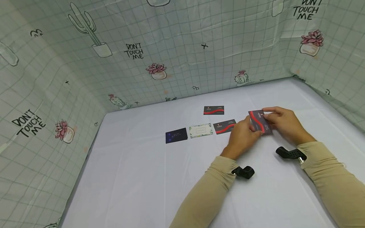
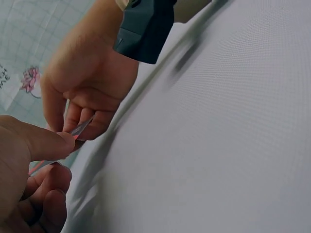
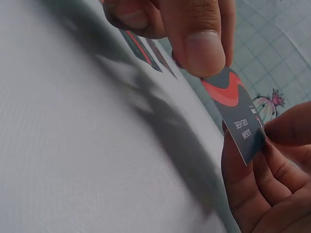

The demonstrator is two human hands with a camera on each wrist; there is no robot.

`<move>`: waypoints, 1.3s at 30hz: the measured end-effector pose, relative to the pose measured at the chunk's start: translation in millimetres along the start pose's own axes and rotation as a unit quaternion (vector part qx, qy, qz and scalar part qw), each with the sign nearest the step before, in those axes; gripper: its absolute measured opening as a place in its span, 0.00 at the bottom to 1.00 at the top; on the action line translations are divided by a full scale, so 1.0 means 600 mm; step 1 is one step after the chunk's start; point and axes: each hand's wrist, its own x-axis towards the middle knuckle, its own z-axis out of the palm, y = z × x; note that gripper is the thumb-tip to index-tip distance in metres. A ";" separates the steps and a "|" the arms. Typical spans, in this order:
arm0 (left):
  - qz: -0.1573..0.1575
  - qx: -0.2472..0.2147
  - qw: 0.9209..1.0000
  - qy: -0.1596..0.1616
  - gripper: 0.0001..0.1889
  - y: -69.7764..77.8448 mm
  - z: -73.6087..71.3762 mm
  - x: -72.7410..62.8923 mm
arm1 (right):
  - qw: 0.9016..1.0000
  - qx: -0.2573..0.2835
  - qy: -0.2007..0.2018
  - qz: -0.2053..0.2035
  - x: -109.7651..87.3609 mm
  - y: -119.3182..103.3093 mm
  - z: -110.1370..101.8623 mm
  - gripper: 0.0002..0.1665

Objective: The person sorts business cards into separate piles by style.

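Observation:
Both hands hold a dark grey business card with a red wave (image 1: 259,122), raised and tilted above the white table. My left hand (image 1: 241,138) pinches its lower left part, the thumb lying across the red wave. Its other edge is gripped between the thumb and fingers of my right hand (image 1: 286,124), close to the printed logo. Just left of my left hand lies a matching red-wave card (image 1: 223,126), partly covered by that hand. In the right wrist view the held card (image 3: 238,114) shows its printed text; in the left wrist view it appears almost edge-on.
Left of the hands, a white card with a leafy border (image 1: 201,130) and a dark blue card (image 1: 176,136) lie in a row. Another red-wave card (image 1: 214,110) lies behind them. A patterned curtain (image 1: 182,41) rises along the back of the white table (image 1: 128,177).

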 end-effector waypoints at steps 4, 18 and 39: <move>-0.016 -0.025 0.999 0.017 0.22 -0.007 -0.006 -0.003 | 0.999 0.022 -0.035 -0.006 -0.001 -0.006 0.008 0.32; -0.062 -0.128 0.990 0.015 0.41 -0.020 -0.025 -0.012 | 0.994 0.042 -0.086 -0.049 -0.004 -0.011 0.025 0.36; -0.068 -0.215 0.974 -0.004 0.33 -0.052 -0.058 -0.036 | 0.982 0.042 -0.176 -0.055 -0.013 -0.022 0.042 0.32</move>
